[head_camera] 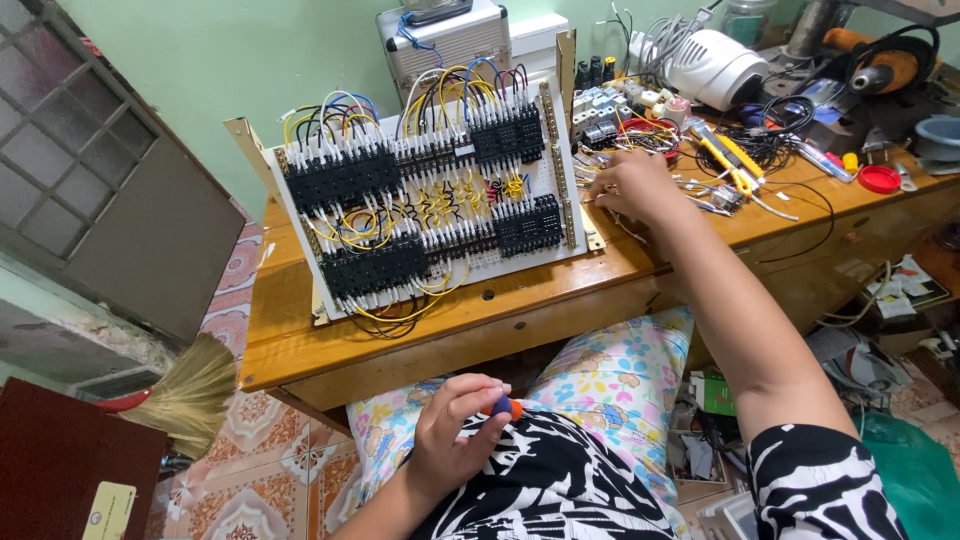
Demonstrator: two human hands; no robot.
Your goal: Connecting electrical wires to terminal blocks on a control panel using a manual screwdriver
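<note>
Wired control panel (430,200) propped tilted on wooden desk (300,340); likely stiff and fairly heavy, wires delicate, best gripped by the bare edges. Right hand (632,187) just right of panel, arm extended, fingers curled, pinching thin wires there. Left hand (455,425) below panel, over lap, pinching small orange-tipped screwdriver (505,406).

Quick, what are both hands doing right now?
Left hand: closed around a small screwdriver in the lap.
Right hand: on the wooden table, fingers among loose wires; grip unclear.

Green wall (250,60), patterned floor tiles (270,480), wooden desk (300,345).
</note>
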